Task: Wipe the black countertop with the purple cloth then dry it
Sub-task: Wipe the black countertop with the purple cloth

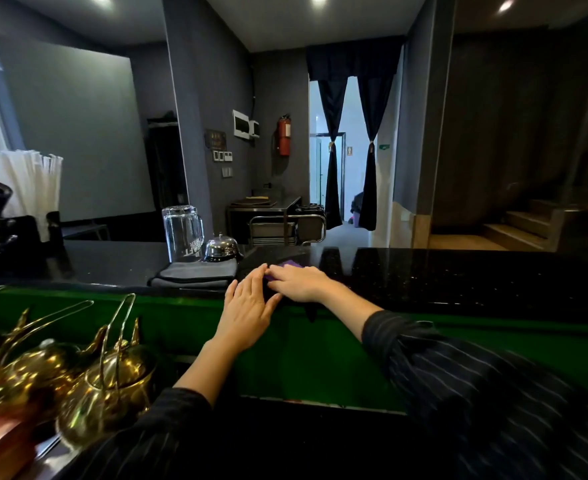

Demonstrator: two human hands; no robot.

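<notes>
Purple cloth (290, 264) on black countertop (458, 282), mostly hidden under right hand (299, 282): fingers flat, pressing for wiping contact. Left hand (247, 306) flat, fingers together, likely steadying. Grey cloth (195, 274) beside, probably for drying.

Surface (458, 282): folded towel (195, 277) near its front edge; bell (221, 248) just behind towel; jug (182, 233) left of bell; straws (26, 181) far left; wiping cloth (290, 264) right of towel, under right grip (297, 282); kettles (105, 386) before surface, lower left.
</notes>
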